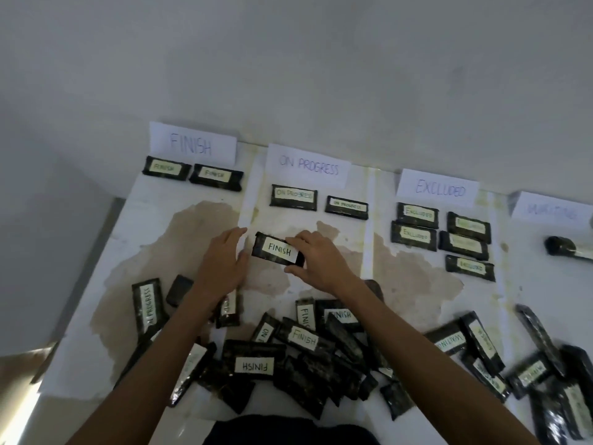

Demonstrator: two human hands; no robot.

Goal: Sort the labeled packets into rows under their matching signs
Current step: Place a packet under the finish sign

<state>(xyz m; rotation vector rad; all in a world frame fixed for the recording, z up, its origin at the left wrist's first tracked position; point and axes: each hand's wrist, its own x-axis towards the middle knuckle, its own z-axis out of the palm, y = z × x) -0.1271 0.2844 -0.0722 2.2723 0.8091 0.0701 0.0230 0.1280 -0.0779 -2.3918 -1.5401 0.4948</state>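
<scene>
My right hand grips a black packet labelled FINISH by its right end, over the middle of the table. Just left of that packet my left hand hovers with fingers spread and nothing in it. Four paper signs lean on the wall: FINISH, ON PROGRESS, EXCLUDED and WAITING. Two packets lie under FINISH, two under ON PROGRESS, several under EXCLUDED. A heap of unsorted packets spreads along the near edge.
A rolled dark packet lies under the WAITING sign at the right. The white table has brown stained patches; its left edge drops off beside a grey wall. More loose packets pile up at the near right.
</scene>
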